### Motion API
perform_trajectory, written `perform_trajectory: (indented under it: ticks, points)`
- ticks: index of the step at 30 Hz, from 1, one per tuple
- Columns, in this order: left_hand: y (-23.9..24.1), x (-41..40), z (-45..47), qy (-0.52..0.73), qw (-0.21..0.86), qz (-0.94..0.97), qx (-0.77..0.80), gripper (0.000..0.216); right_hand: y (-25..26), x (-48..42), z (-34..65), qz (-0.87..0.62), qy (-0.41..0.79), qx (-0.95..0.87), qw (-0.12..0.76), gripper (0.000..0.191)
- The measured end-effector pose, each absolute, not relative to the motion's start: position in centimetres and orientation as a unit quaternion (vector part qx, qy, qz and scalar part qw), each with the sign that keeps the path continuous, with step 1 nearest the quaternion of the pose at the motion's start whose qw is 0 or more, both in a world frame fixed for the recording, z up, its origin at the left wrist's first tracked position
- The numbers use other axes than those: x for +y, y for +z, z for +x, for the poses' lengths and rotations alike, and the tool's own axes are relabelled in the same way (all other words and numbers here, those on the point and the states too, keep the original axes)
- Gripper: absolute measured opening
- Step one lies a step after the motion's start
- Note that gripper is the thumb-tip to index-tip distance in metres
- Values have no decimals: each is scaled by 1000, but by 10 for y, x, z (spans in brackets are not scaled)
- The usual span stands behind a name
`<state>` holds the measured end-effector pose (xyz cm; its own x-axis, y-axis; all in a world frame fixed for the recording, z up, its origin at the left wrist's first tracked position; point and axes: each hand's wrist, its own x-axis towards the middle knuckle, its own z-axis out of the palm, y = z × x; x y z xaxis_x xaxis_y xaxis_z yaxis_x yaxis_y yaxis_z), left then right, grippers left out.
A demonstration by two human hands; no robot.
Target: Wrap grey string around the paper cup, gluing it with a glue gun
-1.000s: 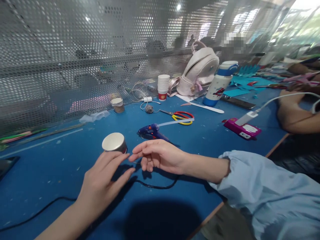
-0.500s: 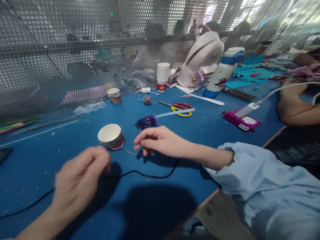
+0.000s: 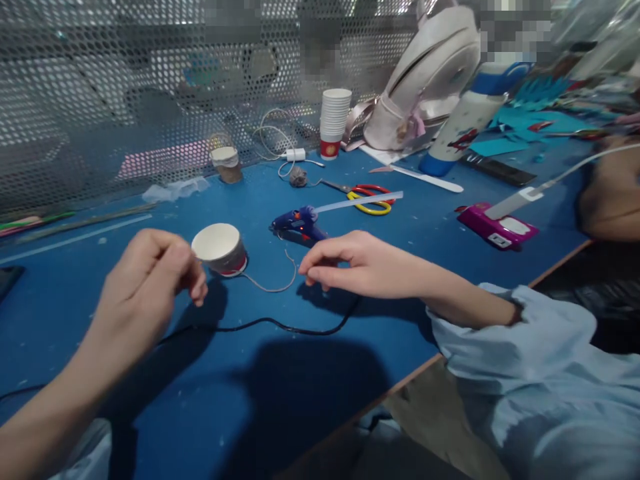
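My left hand (image 3: 150, 280) is curled in a loose pinch, its fingertips just left of a small paper cup (image 3: 219, 247) that stands on the blue table (image 3: 125, 373). A thin pale string (image 3: 280, 287) runs from the cup's foot and lies in a loop on the table. My right hand (image 3: 360, 267) hovers to the right of that loop, thumb and fingers pressed together; I cannot see anything between them. A blue glue gun (image 3: 300, 223) with a glue stick lies just behind my right hand. A black cable (image 3: 260, 325) runs under both hands.
Red and yellow scissors (image 3: 370, 199), a stack of paper cups (image 3: 334, 123), a pale backpack (image 3: 425, 87), a bottle (image 3: 470, 113) and a pink device (image 3: 495, 230) lie farther back. A perforated metal screen (image 3: 125, 100) walls the far side. Another person's arm (image 3: 610, 193) rests at the right.
My left hand pulled back from the cup and curled shut. My right hand moved right, away from the string, which now lies loose. The view tilted down.
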<state>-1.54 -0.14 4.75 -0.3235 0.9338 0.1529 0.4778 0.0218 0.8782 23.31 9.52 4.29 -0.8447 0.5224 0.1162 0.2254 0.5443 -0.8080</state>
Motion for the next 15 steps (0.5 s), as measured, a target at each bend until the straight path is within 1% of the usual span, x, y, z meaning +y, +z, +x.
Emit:
perform_trajectory:
  ticks: [3, 6, 9, 11, 15]
  points:
    - [44, 0, -12, 401, 237, 588, 661, 18, 34, 92, 220, -164, 369, -908, 113, 17]
    - [43, -3, -11, 371, 215, 589, 685, 17, 27, 86, 199, -84, 306, -946, 73, 20]
    - [48, -10, -5, 395, 190, 574, 692, 13, 16, 83, 170, -15, 214, -976, 30, 25]
    - [54, -15, 0, 420, 176, 558, 694, 11, 9, 84, 151, 14, 169, -985, 16, 25]
    - [60, -23, 1, 430, 194, 519, 713, 12, -1, 91, 128, 44, 150, -988, 0, 18]
